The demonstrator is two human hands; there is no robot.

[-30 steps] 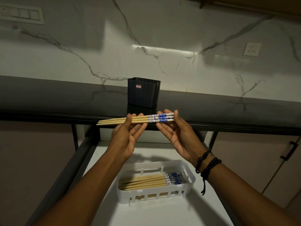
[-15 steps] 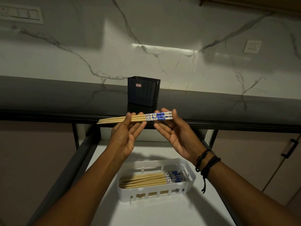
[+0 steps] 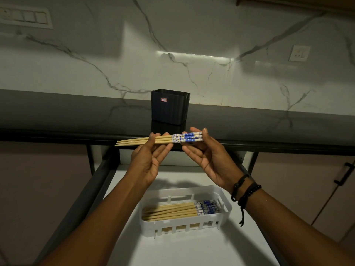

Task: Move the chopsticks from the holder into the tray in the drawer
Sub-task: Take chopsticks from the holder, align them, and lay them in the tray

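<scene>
Both hands hold one small bundle of chopsticks [image 3: 159, 140] level in the air between them. The left hand [image 3: 148, 160] pinches the plain wooden stretch, thumb on the near side and fingers behind. The right hand [image 3: 208, 158] closes on the blue-and-white patterned ends, thumb tip at the very end of the sticks. The bundle runs left to right, its narrow tips poking out past the left hand, and it hangs above the open drawer, right in front of the counter edge.

From where I stand, the marble wall fills the back, with a switch plate [image 3: 26, 17] at the upper left and a socket [image 3: 299, 53] at the right. Below it runs the dark countertop [image 3: 67, 110]. The drawer [image 3: 192, 246] is pulled out beneath, its floor pale and bare towards the near edge. A cupboard handle [image 3: 345, 174] shows at the far right.

The white tray [image 3: 223, 208] sits in the drawer, well below the hands, with slotted walls. More chopsticks [image 3: 178, 211] lie flat inside it, patterned ends to the right. The dark holder [image 3: 170, 106] stands upright on the counter, just behind the held bundle, with a small label near its rim. Black bead bracelets [image 3: 245, 191] circle the right wrist.
</scene>
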